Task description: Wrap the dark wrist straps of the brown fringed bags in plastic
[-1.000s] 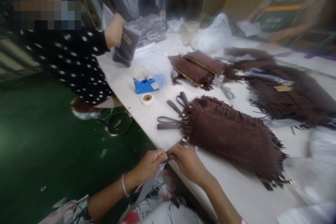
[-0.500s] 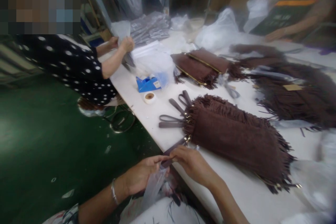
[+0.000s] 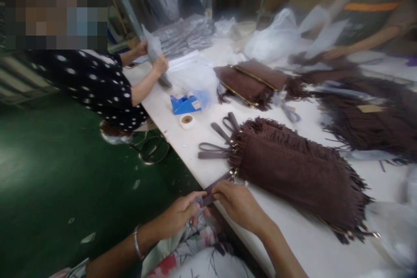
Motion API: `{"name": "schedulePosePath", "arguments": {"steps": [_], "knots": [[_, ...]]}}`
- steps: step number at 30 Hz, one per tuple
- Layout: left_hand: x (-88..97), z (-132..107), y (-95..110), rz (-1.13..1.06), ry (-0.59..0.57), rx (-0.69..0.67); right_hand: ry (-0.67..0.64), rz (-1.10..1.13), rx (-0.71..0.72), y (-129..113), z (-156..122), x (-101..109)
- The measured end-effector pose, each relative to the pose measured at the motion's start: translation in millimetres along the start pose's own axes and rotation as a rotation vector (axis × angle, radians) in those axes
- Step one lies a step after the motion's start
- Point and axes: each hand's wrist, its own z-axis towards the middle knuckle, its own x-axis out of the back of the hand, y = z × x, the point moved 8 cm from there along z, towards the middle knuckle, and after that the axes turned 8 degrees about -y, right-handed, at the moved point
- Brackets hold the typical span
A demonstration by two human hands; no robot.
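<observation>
My left hand (image 3: pixel 178 218) pinches the looped end of a dark brown wrist strap (image 3: pixel 209 200), with crumpled clear plastic at the fingertips. A short way up, my right hand (image 3: pixel 239 205) grips that same strap between thumb and fingers. The strap runs to a gold clasp (image 3: pixel 233 174) at the end of a stack of brown fringed suede pouches (image 3: pixel 293 173), lying on the white table (image 3: pixel 195 163). Several more strap loops (image 3: pixel 213 155) stick out from the stack's left end. Both hands are at the table's near edge, above my lap.
Behind the loops are a blue tape dispenser (image 3: pixel 186 104) and a tape roll (image 3: pixel 186 121). More brown pouches (image 3: pixel 257 80) and a dark fringed pile (image 3: pixel 368 117) lie beyond. A co-worker in a dotted top (image 3: pixel 94 80) handles a plastic bag (image 3: pixel 152 45); another works at the far right.
The clear plastic hanging below my left hand is now bunched at its fingertips. My right hand keeps its hold. The far-right co-worker's hands and bag have come down toward the brown pouches.
</observation>
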Motion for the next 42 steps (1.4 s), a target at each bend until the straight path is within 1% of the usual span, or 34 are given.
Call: {"name": "schedulePosePath", "arguments": {"steps": [2, 4, 6, 7, 9, 10, 12, 14, 16, 22, 26, 28, 32, 35, 38, 42], "knots": [[3.8, -4, 8, 0.23, 0.063, -0.031, 0.014, 0.001, -0.011, 2, 1, 1], [4.2, -7, 14, 0.405, 0.114, -0.097, 0.017, 0.007, -0.016, 4, 1, 1], [3.6, -8, 16, 0.483, 0.152, -0.149, 0.014, 0.021, -0.002, 4, 1, 3], [4.1, -8, 15, 0.49, 0.171, -0.151, 0.014, 0.032, 0.013, 3, 1, 4], [5.9, -6, 11, 0.443, 0.198, -0.101, 0.015, 0.066, 0.047, 0, 0, 6], [5.9, -4, 8, 0.39, 0.193, -0.065, 0.017, 0.085, 0.061, -1, -1, 6], [1.9, 0, 6, 0.254, 0.139, -0.02, 0.022, 0.114, 0.077, -2, -1, 6], [-3.6, 4, 9, 0.14, 0.069, -0.027, 0.03, 0.118, 0.08, -2, -2, 5], [-6.1, 6, 13, 0.092, 0.03, -0.038, 0.042, 0.105, 0.077, 0, -3, 4], [-6.7, 9, 18, 0.119, -0.024, 0.014, 0.07, 0.038, 0.074, 3, -5, 6], [-12.3, 10, 31, 0.231, -0.072, 0.026, 0.075, 0.007, 0.074, 2, -6, 7], [-16.1, 12, 33, 0.258, -0.094, 0.036, 0.069, -0.009, 0.078, 1, -5, 5], [-20.9, 16, 23, 0.186, -0.13, 0.061, 0.064, -0.021, 0.083, 1, -5, 0], [-20.0, 19, 17, 0.174, -0.13, 0.037, 0.063, 0.0, 0.077, 3, -7, -4], [-18.6, 24, 15, 0.166, -0.117, 0.032, 0.064, 0.045, 0.072, 5, -9, -7], [-20.9, 29, 13, 0.02, -0.117, 0.067, 0.069, 0.135, 0.033, 8, -11, -8]]}}
